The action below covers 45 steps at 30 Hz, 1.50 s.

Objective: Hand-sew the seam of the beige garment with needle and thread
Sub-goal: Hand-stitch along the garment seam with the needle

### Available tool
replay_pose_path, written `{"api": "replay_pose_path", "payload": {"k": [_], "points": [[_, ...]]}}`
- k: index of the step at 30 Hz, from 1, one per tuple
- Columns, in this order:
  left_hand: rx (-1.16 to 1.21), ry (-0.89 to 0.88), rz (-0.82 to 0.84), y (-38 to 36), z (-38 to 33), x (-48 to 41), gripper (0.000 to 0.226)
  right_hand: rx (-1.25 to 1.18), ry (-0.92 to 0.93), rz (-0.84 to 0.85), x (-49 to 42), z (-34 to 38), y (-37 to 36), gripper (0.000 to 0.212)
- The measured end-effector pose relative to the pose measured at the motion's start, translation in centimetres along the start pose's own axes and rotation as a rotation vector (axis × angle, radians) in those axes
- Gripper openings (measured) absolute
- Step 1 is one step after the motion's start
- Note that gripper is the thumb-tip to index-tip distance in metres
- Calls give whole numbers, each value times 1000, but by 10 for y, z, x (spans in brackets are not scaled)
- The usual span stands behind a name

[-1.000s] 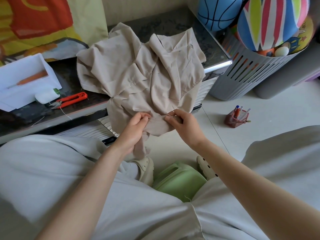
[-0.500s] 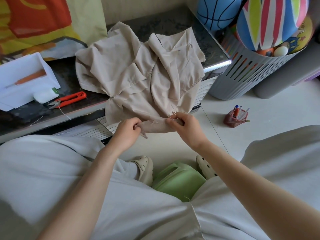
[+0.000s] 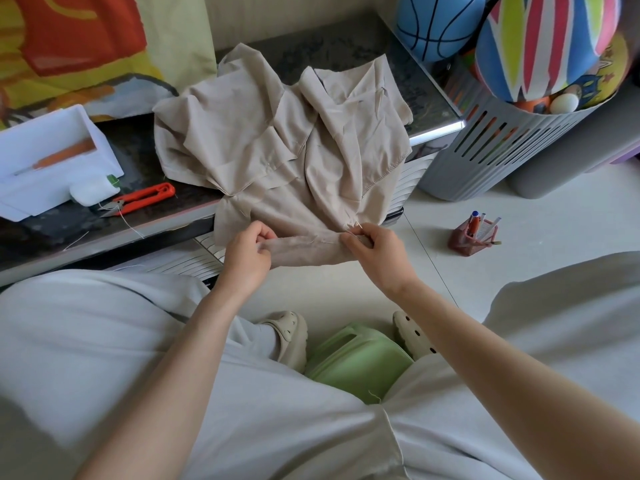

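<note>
Had most of the garment (image 3: pixel 284 150) heaped on the surface (image 3: pixel 138 147), toward its front right corner, with the lower fold spilling off the front edge. Held that fold drawn out into a narrow band, the seam (image 3: pixel 304 245), just off the front edge and roughly parallel to it, running from hand to hand. Gripped the band's left end in the left hand (image 3: pixel 247 252), fingers curled round the cloth, thumb on top. Pinched the right end in the right hand (image 3: pixel 375 251), fingers bent, with the needle (image 3: pixel 356 226) caught at the fingertips together with the cloth and slanting up and away toward the surface. Could not tell point from eye, nor make out any thread at the needle. Judged the deciding relation as this: seam lying left to right, needle at its right end, so right hand already on the tool and left hand well along the band, serving only to hold tension. Judged the stretch yet to be worked as probably lying leftward of the needle, toward the left hand, though no stitches could be read at this size. Judged the next move as drawing the needle through or setting a stitch leftward, with slack in the band the likeliest trouble. Left the snips (image 3: pixel 145 197) and a white box (image 3: pixel 52 157) well apart, near the surface's front left, touched by neither hand.
</note>
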<state>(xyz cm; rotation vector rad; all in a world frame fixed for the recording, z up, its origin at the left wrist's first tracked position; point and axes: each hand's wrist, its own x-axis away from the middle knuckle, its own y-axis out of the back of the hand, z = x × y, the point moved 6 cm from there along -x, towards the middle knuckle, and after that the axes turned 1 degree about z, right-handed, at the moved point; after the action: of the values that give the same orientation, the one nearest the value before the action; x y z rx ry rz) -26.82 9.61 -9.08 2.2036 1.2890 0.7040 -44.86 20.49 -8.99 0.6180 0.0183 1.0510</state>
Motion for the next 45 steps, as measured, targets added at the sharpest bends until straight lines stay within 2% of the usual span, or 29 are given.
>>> {"api": "replay_pose_path", "payload": {"k": [4,7,10,17,19,22,25,28,32,35,38,42,45], "points": [[102,-2,-164,14,-1,-3,28,28,-12,-18,0,1,2,17],[105,-133,-269,27,-9,-3,37,30,-14,-38,-1,4,6,19],[54,-234,-234,27,-19,1,45,12,-22,-63,-2,7,8,21],[10,-84,-65,15,-11,2,38,4,-38,-99,-2,8,12,21],[51,-50,6,9,-12,3,29,0,-42,-104,-1,9,12,20],[26,-88,56,-2,-17,5,9,-2,-49,-107,-1,11,12,18],[-98,-180,-9,-9,-18,6,19,-13,-52,-111,-1,13,12,17],[-115,-240,-65,-5,-19,6,10,-6,-52,-120,-3,13,13,18],[-55,-202,-74,7,-16,7,12,34,-71,-141,-6,9,18,19],[-26,-193,-74,14,-18,9,11,80,-92,-166,-7,7,21,31],[100,-139,-60,15,-18,10,9,119,-103,-178,-7,6,22,36],[278,-125,-123,17,-19,8,16,123,-118,-155,-6,4,18,23],[284,-175,-200,20,-22,10,13,104,-108,-134,-5,5,14,18]]}}
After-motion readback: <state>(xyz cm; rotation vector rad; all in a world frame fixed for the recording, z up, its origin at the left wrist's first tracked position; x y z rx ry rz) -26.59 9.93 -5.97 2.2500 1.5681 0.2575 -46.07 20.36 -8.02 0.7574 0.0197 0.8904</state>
